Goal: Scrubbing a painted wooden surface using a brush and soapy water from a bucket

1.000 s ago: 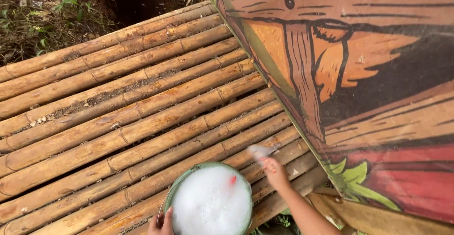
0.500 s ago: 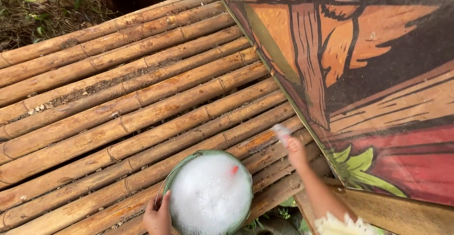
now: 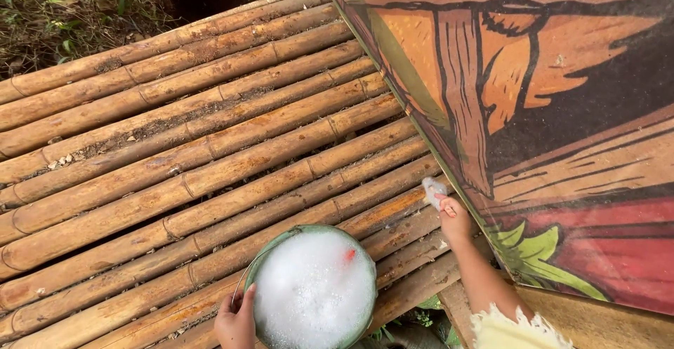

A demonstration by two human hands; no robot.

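My left hand (image 3: pixel 237 319) grips the rim of a green bucket (image 3: pixel 260 265) full of white soapy foam, which rests on bamboo poles at the bottom centre. A small red object (image 3: pixel 349 255) floats in the foam. My right hand (image 3: pixel 455 220) is closed around a pale, foamy sponge (image 3: pixel 432 189) and holds it against the lower edge of a big painted board (image 3: pixel 533 110) with orange, brown, red and green cartoon artwork.
A platform of bamboo poles (image 3: pixel 175 159) fills the left and centre. Dirt, weeds and a dark hollow (image 3: pixel 84 5) lie beyond its far edge. A wooden plank (image 3: pixel 604 321) runs under the painted board at the bottom right.
My right hand with the sponge has moved right and up to the painted board's edge. My left hand has stayed on the bucket's rim. The view has shifted slightly.
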